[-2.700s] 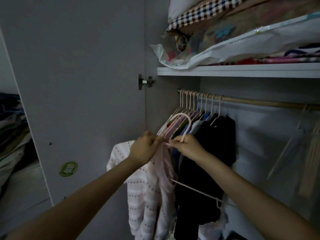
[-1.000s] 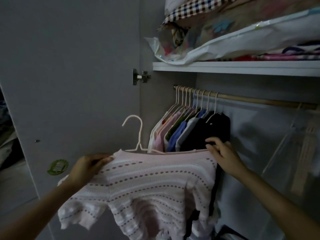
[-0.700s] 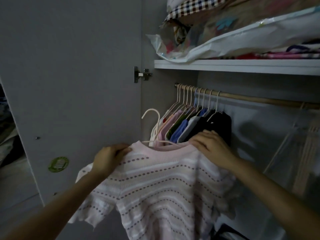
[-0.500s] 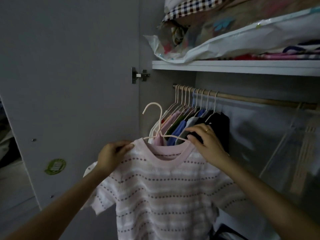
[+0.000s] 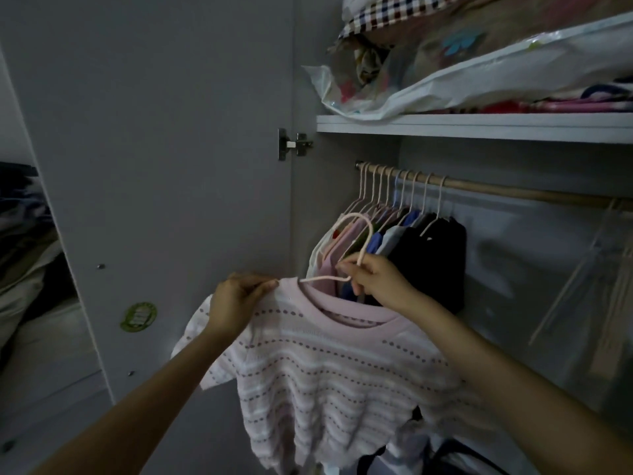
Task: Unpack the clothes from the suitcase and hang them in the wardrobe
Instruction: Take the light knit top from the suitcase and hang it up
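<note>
- The pink knit top point(image 5: 329, 368) hangs in front of the open wardrobe, below the rail point(image 5: 513, 192) and not on it; it is short-sleeved, pale pink with white bands and rows of small dark dots running across, with a plain pink ribbed neckline; the hem looks wavy, and the fabric drapes with soft folds at the lower edge
- A pale hanger point(image 5: 356, 248) sits inside the neckline; its hook rises above the collar, curved over, in front of the clothes already hung
- The left hand point(image 5: 236, 303) pinches the top's left shoulder at the seam, fingers curled onto the knit; the right hand point(image 5: 376, 282) grips the hanger's neck just under the hook, fingers closed round the wire
- Hung clothes point(image 5: 404, 248) crowd the left end of the rail on pale hangers: pink, blue, grey and black pieces, pressed together
- The shelf point(image 5: 479, 126) above carries bagged bedding point(image 5: 462, 63) in clear plastic; the wardrobe door point(image 5: 154, 166) stands open at the left, with a green sticker point(image 5: 138, 317) low on it
</note>
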